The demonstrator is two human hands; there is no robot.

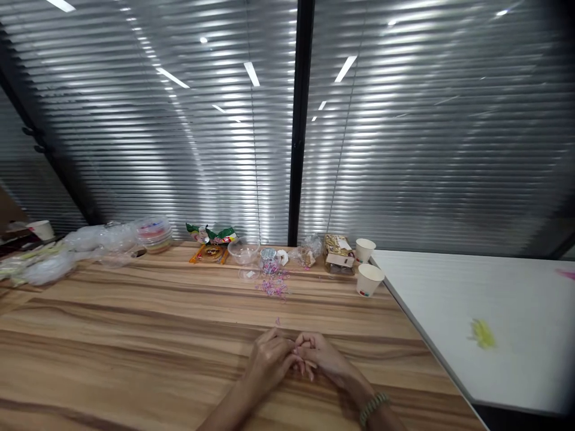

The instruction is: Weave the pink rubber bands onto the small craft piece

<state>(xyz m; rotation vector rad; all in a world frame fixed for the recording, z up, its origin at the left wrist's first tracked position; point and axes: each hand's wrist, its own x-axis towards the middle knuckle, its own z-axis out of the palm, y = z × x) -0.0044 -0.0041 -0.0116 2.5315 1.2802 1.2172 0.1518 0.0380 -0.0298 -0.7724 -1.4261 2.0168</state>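
Fingers point(284, 347) of left hand point(268, 357) and right hand point(324, 357) curl together, contents unclear; paper-cup logo point(365, 293) illegible.

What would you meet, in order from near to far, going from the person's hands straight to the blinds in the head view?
Left hand and right hand together → lone pink piece → scattered pink pieces → silver-topped container → window blinds.

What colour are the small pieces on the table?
The pieces look mostly pink and purple, head view.
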